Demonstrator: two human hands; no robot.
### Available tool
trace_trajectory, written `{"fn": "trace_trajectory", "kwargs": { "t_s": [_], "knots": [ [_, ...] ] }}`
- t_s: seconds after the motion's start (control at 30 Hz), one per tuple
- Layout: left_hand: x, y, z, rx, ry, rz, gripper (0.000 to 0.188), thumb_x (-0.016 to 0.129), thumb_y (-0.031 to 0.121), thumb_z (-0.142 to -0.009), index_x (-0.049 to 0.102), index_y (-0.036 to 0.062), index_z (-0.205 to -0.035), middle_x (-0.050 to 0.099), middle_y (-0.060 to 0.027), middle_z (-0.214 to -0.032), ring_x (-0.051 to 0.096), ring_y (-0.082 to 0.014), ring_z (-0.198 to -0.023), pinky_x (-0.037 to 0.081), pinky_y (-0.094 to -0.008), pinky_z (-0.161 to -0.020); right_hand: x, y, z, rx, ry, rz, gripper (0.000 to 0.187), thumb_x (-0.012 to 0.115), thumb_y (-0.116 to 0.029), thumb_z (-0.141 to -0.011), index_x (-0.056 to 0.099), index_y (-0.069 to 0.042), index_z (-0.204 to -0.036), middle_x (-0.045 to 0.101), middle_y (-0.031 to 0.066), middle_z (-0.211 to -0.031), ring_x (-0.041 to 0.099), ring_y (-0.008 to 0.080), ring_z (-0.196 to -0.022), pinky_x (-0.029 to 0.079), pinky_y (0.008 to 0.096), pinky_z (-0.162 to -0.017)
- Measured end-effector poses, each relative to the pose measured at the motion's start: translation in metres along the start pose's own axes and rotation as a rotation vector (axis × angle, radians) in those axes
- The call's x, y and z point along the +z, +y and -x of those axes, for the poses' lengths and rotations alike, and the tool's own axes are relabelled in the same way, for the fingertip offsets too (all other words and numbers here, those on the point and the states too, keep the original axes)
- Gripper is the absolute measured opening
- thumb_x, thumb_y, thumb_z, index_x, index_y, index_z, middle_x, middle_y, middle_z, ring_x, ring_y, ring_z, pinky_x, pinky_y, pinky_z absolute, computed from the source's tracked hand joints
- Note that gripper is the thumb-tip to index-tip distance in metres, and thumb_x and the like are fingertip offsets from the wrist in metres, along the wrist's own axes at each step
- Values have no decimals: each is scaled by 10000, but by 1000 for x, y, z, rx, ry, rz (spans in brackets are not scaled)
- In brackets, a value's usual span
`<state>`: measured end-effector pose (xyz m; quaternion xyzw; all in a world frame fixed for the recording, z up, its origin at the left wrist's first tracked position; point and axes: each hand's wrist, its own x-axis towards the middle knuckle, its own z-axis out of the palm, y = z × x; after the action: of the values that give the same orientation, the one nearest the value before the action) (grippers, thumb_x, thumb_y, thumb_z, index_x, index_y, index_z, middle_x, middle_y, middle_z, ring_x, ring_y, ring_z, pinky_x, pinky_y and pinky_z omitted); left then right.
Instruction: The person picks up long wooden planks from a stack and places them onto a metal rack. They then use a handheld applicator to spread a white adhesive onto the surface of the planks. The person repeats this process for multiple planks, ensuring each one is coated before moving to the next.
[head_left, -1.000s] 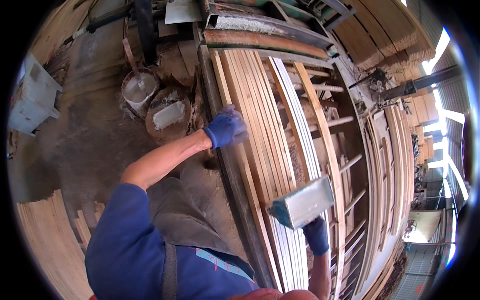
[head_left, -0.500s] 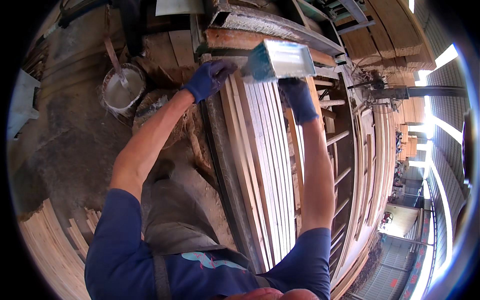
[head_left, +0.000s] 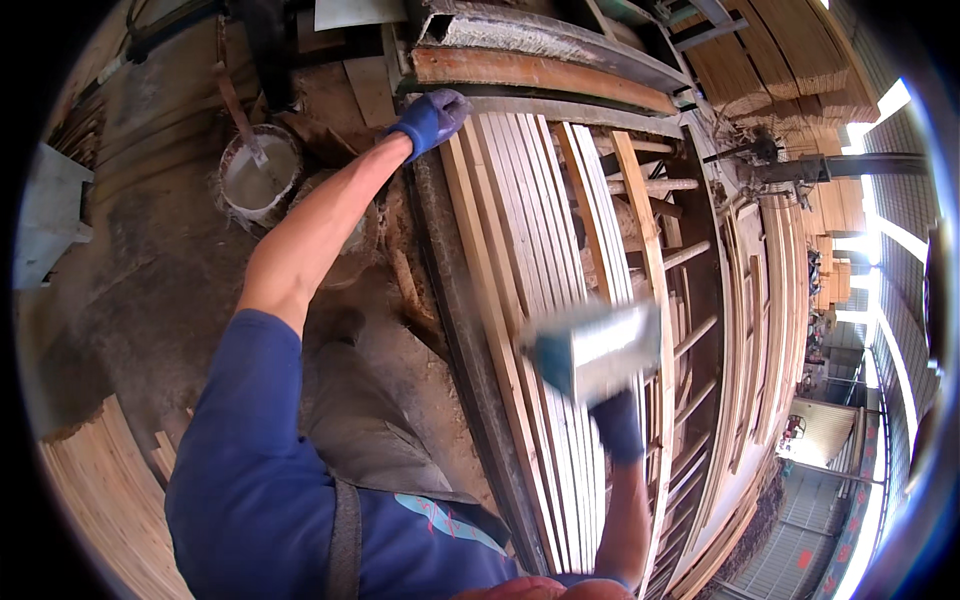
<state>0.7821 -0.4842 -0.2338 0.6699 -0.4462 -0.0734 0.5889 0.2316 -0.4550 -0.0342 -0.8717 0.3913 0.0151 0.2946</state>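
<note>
Over the wooden strips (head_left: 545, 250), the right hand (head_left: 618, 425) seemingly wraps its fingers around a likely stiff, weighty box-shaped applicator's (head_left: 605, 350) near side, a sensible hold; the left hand (head_left: 438, 116) curls, its grip unclear.

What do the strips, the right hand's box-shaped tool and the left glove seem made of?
Strips: wood, from tan sides; some tops look pale and shiny, perhaps coated. Tool: possibly metal or plastic, flat-faced but blurred. Glove: probably fabric, matte blue.
</note>
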Motion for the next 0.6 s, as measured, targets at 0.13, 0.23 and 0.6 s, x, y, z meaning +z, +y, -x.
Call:
{"fn": "trace_trajectory", "kwargs": {
  "t_s": [0.13,0.23,0.6],
  "knots": [
    [21,6,-13,-117,-130,88,157,634,189,-946,695,45,-961,719,-60,-904,641,-133,-837,521,-304,-776,15,-2,182,281,134,-429,550,664,-314,-932,497,-15,-1363,606,145,-1291,570,216,-1191,466,390,-1001],
    [4,0,-23,-125,-216,123,236,584,251,-979,709,57,-1029,717,-33,-953,639,-122,-879,516,-297,-815,27,16,234,400,98,-266,478,671,-302,-916,564,-20,-1287,654,163,-1198,618,247,-1139,492,395,-947],
    [-15,-18,-39,-454,-520,371,639,429,584,-988,626,54,-1285,695,-63,-995,614,-151,-866,474,-281,-818,23,-57,-5,33,87,51,217,629,-210,-889,681,-55,-1032,701,215,-897,672,421,-905,547,451,-717]
  ]
}}
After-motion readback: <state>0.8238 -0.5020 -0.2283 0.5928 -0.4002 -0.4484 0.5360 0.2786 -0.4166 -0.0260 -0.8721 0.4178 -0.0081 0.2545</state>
